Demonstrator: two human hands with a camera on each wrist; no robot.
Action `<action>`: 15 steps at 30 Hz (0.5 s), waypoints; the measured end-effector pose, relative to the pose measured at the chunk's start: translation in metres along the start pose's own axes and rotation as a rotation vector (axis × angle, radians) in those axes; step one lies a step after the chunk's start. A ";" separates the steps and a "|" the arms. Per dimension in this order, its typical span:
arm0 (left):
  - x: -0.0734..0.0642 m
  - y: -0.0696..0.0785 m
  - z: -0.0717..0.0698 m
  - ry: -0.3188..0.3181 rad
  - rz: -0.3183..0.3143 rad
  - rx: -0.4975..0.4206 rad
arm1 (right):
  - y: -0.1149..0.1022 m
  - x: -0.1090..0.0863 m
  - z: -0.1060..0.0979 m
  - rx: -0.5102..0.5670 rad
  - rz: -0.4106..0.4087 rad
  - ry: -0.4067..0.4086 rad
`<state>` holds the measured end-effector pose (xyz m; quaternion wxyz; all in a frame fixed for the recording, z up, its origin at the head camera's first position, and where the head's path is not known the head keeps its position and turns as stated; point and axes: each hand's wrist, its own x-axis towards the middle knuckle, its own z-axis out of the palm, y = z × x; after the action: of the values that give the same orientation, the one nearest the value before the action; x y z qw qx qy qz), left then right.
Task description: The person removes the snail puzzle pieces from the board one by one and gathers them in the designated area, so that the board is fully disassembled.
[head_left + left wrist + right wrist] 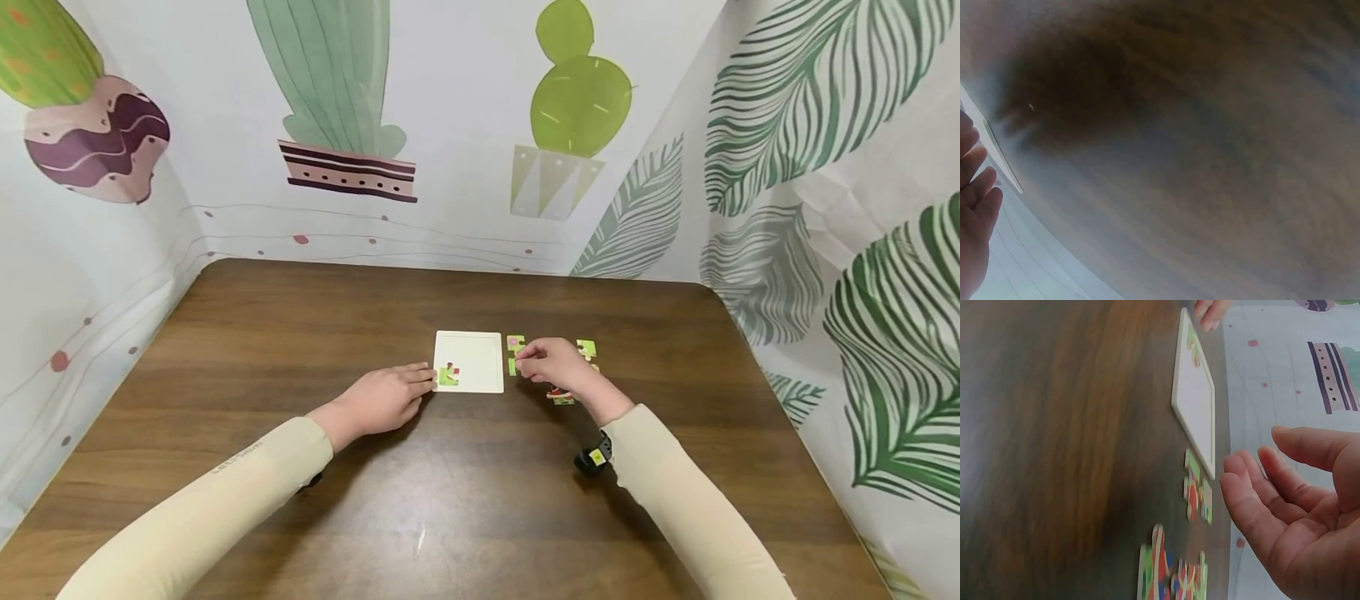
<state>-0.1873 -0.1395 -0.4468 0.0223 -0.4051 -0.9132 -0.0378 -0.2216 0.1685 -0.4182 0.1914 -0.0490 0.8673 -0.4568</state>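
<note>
A white square puzzle tray (pixel 476 354) lies on the table, with one green-and-red jigsaw piece (pixel 448 378) in its near left corner. The fingertips of my left hand (pixel 386 400), fingers extended, rest at the tray's left edge. To the right of the tray, my right hand (pixel 555 365) hovers over loose puzzle pieces, partly hiding them. Its thumb and fingers stand apart with nothing between them in the right wrist view. A piece with a pink flower (pixel 515 342) and a green piece (pixel 512 366) lie between the tray and this hand.
More colourful pieces, such as a green one (pixel 587 347) and a red-and-green one (pixel 561 393), lie around the right hand. Brown wooden table (pixel 420 517) reaches back to a wall covering (pixel 465 167) printed with cacti and leaves.
</note>
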 end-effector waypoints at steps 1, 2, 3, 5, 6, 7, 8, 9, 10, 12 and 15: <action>-0.001 0.000 -0.001 -0.008 -0.006 -0.007 | -0.002 0.002 0.002 0.014 0.000 -0.002; -0.001 0.000 -0.002 -0.016 -0.009 -0.008 | -0.004 0.003 0.004 0.027 0.001 -0.002; -0.001 0.000 -0.002 -0.025 -0.014 -0.017 | -0.006 0.005 0.006 0.038 0.001 -0.004; -0.002 0.000 -0.002 -0.040 -0.019 -0.032 | -0.009 0.007 0.010 0.057 0.012 -0.007; -0.002 0.000 -0.002 -0.045 -0.022 -0.040 | -0.011 0.009 0.012 0.067 0.016 -0.010; -0.002 -0.001 -0.002 -0.051 -0.024 -0.046 | -0.012 0.011 0.014 0.076 0.016 -0.013; -0.002 -0.001 -0.002 -0.056 -0.027 -0.051 | -0.014 0.012 0.017 0.084 0.014 -0.014; -0.002 -0.001 -0.002 -0.061 -0.029 -0.058 | -0.015 0.014 0.019 0.096 0.021 -0.014; -0.002 -0.001 -0.002 -0.066 -0.031 -0.063 | -0.016 0.016 0.022 0.107 0.022 -0.014; -0.003 0.000 -0.003 -0.083 -0.033 -0.080 | -0.017 0.019 0.027 0.130 0.026 -0.013; -0.004 0.000 -0.003 -0.117 -0.033 -0.090 | -0.018 0.024 0.036 0.160 0.035 -0.021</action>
<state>-0.1840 -0.1427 -0.4445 -0.0502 -0.3921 -0.9169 -0.0555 -0.2316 0.1243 -0.4281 0.2119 -0.0230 0.8269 -0.5205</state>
